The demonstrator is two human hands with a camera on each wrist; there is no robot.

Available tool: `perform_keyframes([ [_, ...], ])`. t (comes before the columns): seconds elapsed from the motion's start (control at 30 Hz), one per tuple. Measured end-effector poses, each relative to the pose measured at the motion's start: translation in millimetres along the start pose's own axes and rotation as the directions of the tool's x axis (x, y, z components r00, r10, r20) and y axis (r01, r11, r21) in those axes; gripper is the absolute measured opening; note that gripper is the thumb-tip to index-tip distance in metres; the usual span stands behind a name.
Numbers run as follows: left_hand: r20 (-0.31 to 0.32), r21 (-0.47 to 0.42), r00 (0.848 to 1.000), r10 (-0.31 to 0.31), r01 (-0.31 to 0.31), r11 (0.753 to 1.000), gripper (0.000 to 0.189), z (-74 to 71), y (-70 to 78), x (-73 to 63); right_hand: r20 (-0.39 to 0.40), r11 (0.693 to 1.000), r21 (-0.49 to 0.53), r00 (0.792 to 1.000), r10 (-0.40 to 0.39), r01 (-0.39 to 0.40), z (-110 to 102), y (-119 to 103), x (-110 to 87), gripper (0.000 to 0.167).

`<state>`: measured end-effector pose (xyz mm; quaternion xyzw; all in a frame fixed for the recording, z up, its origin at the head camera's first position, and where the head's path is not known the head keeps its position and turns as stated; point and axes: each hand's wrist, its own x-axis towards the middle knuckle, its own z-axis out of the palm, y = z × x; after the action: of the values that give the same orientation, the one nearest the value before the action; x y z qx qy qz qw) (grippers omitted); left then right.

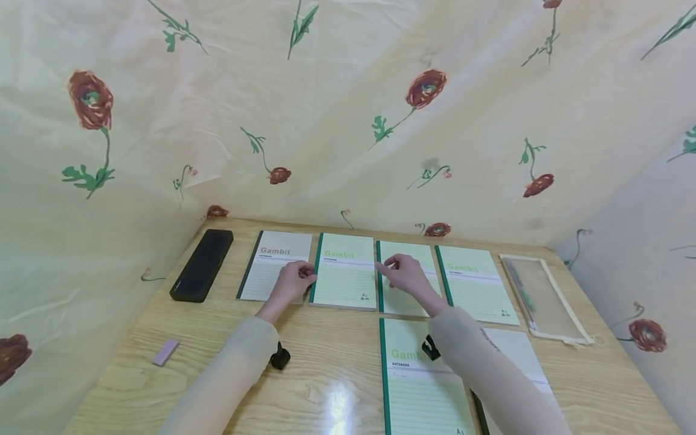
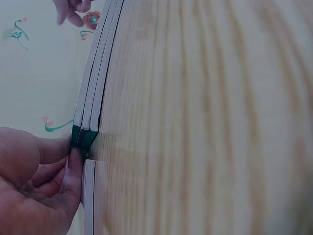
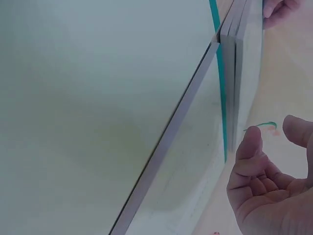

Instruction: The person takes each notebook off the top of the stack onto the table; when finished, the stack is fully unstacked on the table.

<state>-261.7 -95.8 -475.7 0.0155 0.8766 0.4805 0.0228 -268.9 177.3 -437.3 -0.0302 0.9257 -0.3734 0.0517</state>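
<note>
My left hand [image 1: 293,281] reaches over the grey-lettered notebook [image 1: 280,241], its fingertips at the dark green spine of a Gambit notebook [image 1: 342,272]. In the left wrist view, that spine side shows a stack of three notebooks [image 2: 93,93], with thumb and forefinger [image 2: 74,171] touching the spine corner. Beyond the stack's right edge, my right hand [image 1: 408,275] hovers over another green-spined notebook [image 1: 402,305]. Its thumb and fingers stand apart in the right wrist view, with nothing between them, and its fingertips are close to the stack's right edge.
A fourth notebook [image 1: 478,284] ends the back row, beside a mesh zip pouch [image 1: 549,296] with pens. Two more, one green-spined [image 1: 424,393] and one dark-spined [image 1: 516,356], lie in front, partly under my right sleeve. At left are a black case [image 1: 202,266] and a purple eraser [image 1: 165,351].
</note>
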Motion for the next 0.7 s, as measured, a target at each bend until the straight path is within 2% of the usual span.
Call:
perform_keyframes([
  [0.13,0.000,0.001,1.000,-0.004,0.004,1.000,0.023,0.2,0.3,0.2,-0.019,1.000,-0.012,1.000,0.000,-0.001,11,-1,10.3,0.041],
  [0.43,0.006,-0.007,1.000,0.005,-0.004,1.000,0.023,-0.1,-0.2,-0.3,-0.058,0.996,-0.070,0.997,0.057,-0.061,36,-1,21.6,0.038],
  [0.7,-0.001,-0.008,1.000,-0.004,0.004,1.000,0.023,0.3,-0.7,1.8,-0.060,0.992,-0.050,0.992,0.116,-0.119,41,-5,25.2,0.041],
])
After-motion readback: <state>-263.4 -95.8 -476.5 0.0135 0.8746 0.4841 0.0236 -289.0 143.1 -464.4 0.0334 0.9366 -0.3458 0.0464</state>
